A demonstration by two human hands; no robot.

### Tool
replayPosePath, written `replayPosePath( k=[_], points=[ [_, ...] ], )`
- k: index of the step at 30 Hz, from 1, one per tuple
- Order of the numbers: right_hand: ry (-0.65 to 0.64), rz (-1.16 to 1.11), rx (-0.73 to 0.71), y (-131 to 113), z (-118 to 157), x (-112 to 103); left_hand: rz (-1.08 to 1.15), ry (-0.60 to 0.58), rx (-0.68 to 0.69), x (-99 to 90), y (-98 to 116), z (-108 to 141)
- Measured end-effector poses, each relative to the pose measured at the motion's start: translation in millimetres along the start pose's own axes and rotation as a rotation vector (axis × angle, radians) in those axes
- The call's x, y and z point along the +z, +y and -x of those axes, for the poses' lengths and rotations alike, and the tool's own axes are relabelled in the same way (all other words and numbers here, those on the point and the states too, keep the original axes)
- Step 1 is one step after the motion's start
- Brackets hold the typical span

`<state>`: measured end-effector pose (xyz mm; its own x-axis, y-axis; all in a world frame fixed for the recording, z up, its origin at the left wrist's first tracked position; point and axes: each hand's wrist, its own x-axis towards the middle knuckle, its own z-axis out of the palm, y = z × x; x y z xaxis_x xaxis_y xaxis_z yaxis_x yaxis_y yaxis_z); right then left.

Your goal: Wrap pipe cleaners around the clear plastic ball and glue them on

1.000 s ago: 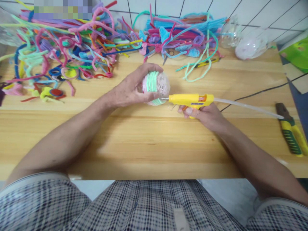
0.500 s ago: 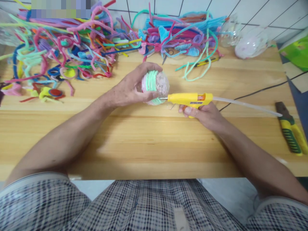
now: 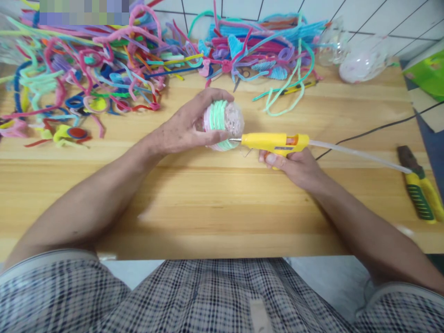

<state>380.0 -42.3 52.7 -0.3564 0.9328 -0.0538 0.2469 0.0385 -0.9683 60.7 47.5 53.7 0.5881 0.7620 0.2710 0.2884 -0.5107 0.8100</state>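
My left hand (image 3: 189, 122) is closed around a clear round plastic ball (image 3: 235, 119), fingers on its far side and thumb on the near side. Bands of mint-green pipe cleaner (image 3: 218, 115) and pale pink wrap the ball's left part; its right part is bare and see-through. In my right hand (image 3: 294, 164) is a yellow hot glue gun (image 3: 267, 141), gripped by its handle with fingers at the trigger. Its metal nozzle points left and meets the ball's lower edge, near my left thumb. A long translucent glue stick (image 3: 357, 153) sticks out of the gun's back.
Tangled colourful pipe cleaners (image 3: 114, 69) spread along the back left, with a blue and pink bundle (image 3: 256, 37) at the back middle. Clear plastic balls (image 3: 364, 64) stand at the back right. Pliers (image 3: 418, 189) lie at the right edge; a black cord (image 3: 374, 127) crosses the table (image 3: 215, 208).
The glue gun has shifted very slightly, and the end of its glue stick is a little lower and farther right. Both hands keep their hold.
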Motion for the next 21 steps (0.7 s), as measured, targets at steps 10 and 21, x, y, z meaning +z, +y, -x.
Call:
replayPosePath(
  k=[10, 21],
  points=[
    [0.019, 0.033, 0.014, -3.2, 0.0, 1.1, 0.018, -0.029, -0.022, 0.2, -5.5, -0.3],
    [0.034, 0.025, 0.018, 1.3, 0.9, 1.7, 0.029, 0.007, -0.017, 0.2, -4.3, -0.2]
  ],
)
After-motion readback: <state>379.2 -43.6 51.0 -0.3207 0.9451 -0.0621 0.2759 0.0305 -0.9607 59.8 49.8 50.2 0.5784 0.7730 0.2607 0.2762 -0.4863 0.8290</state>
